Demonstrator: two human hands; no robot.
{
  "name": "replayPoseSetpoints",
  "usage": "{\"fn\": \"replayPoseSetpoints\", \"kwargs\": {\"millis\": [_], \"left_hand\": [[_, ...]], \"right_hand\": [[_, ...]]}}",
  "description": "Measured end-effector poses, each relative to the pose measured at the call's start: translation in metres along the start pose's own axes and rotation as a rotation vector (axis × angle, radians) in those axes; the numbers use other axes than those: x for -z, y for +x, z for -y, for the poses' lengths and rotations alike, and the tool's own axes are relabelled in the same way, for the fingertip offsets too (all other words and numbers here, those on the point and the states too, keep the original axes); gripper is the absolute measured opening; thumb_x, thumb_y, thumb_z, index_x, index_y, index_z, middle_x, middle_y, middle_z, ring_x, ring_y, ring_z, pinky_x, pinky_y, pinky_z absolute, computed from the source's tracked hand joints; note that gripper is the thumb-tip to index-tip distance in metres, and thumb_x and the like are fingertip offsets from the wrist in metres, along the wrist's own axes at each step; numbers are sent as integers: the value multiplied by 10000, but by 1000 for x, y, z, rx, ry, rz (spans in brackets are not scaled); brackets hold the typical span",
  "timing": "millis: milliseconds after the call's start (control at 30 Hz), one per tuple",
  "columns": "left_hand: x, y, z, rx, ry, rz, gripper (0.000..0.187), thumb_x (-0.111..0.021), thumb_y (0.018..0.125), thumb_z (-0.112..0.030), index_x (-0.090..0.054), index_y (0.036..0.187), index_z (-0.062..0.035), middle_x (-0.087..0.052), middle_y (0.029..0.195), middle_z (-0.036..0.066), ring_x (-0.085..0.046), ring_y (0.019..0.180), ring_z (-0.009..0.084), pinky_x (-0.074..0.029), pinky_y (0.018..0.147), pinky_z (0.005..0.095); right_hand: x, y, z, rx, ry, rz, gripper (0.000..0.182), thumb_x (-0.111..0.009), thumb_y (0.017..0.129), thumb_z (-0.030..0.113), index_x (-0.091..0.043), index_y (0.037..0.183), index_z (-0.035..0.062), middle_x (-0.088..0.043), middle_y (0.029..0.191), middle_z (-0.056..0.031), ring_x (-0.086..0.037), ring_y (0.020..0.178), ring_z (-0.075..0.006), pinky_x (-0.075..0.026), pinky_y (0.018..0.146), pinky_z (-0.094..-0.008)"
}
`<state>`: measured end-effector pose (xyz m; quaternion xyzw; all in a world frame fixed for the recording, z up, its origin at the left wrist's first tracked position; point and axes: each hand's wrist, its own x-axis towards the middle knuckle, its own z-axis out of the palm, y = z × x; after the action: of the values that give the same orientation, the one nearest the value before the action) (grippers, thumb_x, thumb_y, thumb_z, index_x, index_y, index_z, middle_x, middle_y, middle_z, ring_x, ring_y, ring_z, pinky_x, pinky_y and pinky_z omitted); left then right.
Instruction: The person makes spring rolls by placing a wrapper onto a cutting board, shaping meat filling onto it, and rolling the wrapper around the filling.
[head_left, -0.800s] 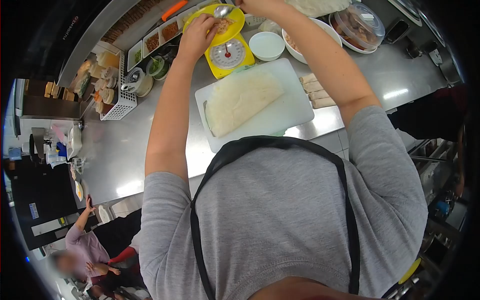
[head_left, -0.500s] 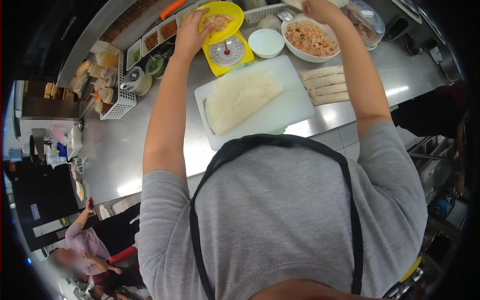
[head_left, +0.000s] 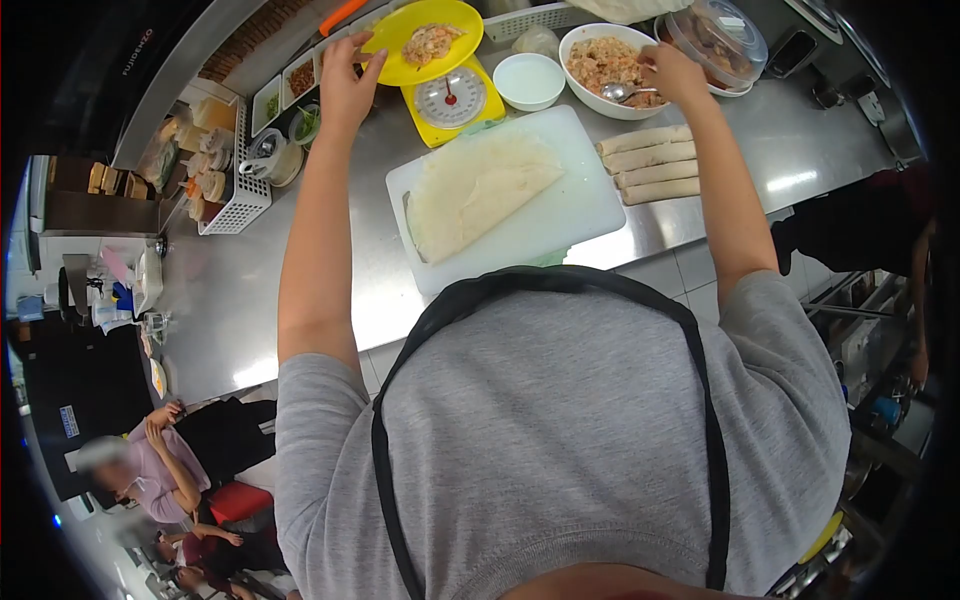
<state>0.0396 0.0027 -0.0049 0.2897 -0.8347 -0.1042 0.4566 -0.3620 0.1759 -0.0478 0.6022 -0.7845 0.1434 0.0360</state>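
My left hand [head_left: 352,72] is at the left rim of a yellow plate [head_left: 393,58], fingers and thumb apart and seeming to touch it. A small heap of chopped filling [head_left: 432,43] lies on the plate, which rests on a yellow dial scale [head_left: 449,100]. At the right side of a white bowl [head_left: 590,98], my right hand [head_left: 676,74] is closed around the handle of a metal spoon [head_left: 617,93]. The spoon's head lies on the chopped filling inside. Closer to me, a pale thin wrapper [head_left: 480,195], partly folded over, lies on a white cutting board [head_left: 585,200].
Several rolled wrappers [head_left: 655,168] lie right of the board. A small white bowl [head_left: 529,82] stands beside the scale. Pale round sheets [head_left: 632,8] and a clear-lidded container [head_left: 718,45] are at the back. A white basket [head_left: 243,190] stands left; other people are at lower left.
My left hand has drawn back leftward from over the plate to its rim. My right hand has come down to the bowl, and the spoon has shifted from its left edge to its right side.
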Motion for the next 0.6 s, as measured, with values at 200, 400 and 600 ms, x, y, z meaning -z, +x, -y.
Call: {"fn": "replayPoseSetpoints", "kwargs": {"millis": [200, 400, 600], "left_hand": [[17, -45, -44, 24, 12, -106, 268, -676, 805, -104, -590, 1051, -45, -537, 951, 70, -580, 800, 168, -444, 686, 287], [-13, -169, -92, 279, 90, 301, 414, -757, 719, -260, -598, 1034, -43, -560, 918, 93, -543, 816, 245, -440, 732, 357], [-26, -214, -124, 474, 173, 352, 474, -777, 669, -295, -608, 1058, -84, -547, 963, 76, -503, 894, 266, -409, 775, 379]], "right_hand": [[-18, -31, 120, 546, 479, 207, 222, -676, 776, 175, -630, 949, 43, -605, 935, -98, -602, 870, -263, -484, 763, -364], [-55, -94, 169, 527, 250, 384, 500, -763, 681, 255, -552, 1115, 122, -552, 1096, -58, -545, 1058, -235, -417, 884, -417], [-68, -106, 147, 533, 624, 442, 357, -775, 654, 166, -571, 939, 96, -530, 972, -69, -543, 936, -230, -455, 789, -335]]}}
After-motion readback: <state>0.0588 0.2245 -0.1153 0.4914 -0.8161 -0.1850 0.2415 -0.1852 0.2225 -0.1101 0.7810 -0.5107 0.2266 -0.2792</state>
